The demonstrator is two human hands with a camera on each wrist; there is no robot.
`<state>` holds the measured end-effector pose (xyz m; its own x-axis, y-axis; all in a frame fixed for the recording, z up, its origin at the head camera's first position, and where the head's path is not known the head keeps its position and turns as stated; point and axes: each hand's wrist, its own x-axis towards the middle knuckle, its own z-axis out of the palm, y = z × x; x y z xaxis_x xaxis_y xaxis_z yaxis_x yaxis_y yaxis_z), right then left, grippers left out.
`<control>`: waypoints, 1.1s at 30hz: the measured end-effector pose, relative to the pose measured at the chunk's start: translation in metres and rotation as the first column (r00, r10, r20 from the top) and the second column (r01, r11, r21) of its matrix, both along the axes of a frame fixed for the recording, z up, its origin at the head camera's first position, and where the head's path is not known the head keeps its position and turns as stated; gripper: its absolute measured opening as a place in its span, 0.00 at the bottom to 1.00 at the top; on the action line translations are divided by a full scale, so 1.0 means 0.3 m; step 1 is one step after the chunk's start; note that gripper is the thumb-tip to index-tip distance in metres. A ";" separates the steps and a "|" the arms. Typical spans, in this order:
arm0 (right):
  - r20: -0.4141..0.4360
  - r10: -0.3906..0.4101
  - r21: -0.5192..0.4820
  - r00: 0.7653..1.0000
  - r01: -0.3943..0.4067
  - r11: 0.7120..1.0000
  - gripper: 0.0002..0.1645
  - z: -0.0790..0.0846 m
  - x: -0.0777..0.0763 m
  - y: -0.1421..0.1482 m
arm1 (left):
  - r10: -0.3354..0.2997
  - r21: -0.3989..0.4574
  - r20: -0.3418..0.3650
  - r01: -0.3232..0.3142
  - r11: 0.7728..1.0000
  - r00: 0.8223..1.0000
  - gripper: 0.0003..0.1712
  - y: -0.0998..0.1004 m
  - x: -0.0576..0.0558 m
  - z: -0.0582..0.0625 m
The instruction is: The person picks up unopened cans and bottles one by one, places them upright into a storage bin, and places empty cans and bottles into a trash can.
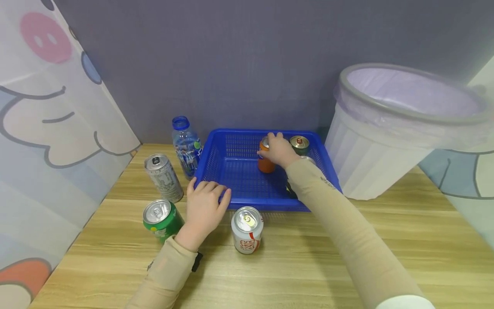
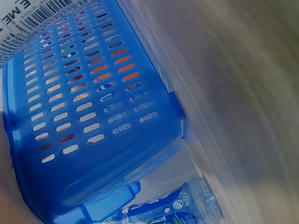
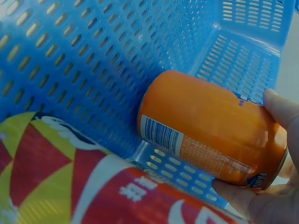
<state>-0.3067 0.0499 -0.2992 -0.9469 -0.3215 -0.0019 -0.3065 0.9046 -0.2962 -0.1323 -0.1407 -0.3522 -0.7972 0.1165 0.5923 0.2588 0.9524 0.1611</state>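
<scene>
In the blue plastic basket [image 1: 247, 202], my right hand [image 1: 281, 150] grips an orange can [image 1: 266, 165] near its top. The right wrist view shows fingers and thumb on either side of the orange can [image 3: 196, 130], with its other end close to the basket wall [image 3: 117, 51]. My left hand [image 1: 206, 208] holds the basket's front left corner, fingers over the rim. Just right of that hand stands a white can [image 1: 247, 234]; to its left is a green can [image 1: 164, 221]. A dark green can [image 1: 299, 145] stands at the basket's back right, and another can's silver lid [image 1: 308, 159] shows partly behind the right sleeve.
Left of the basket stand a silver-grey can [image 1: 164, 178] and a clear bottle [image 1: 186, 148] with a blue neck. A white bin [image 1: 380, 150] with a purple-tinted liner is at the right. Grey fabric [image 1: 231, 64] rises behind the wooden table [image 1: 308, 266].
</scene>
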 end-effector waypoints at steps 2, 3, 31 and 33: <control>0.010 -0.003 0.003 1.000 0.003 1.000 0.46 0.004 0.003 -0.001 | 0.000 0.001 -0.001 0.000 1.000 1.000 0.18 0.000 0.002 0.000; 0.018 -0.004 0.005 1.000 0.004 1.000 0.46 0.006 0.004 -0.001 | -0.001 0.002 -0.001 0.001 1.000 1.000 0.18 0.001 0.003 0.001; 0.227 0.068 -0.080 0.972 -0.051 0.995 0.48 0.113 0.028 0.042 | -0.003 0.013 0.014 0.003 1.000 1.000 0.19 0.000 0.004 0.006; 0.244 0.061 -0.096 0.968 -0.039 0.995 0.48 0.125 0.033 0.047 | -0.002 0.016 0.013 0.002 1.000 1.000 0.19 -0.001 0.005 0.007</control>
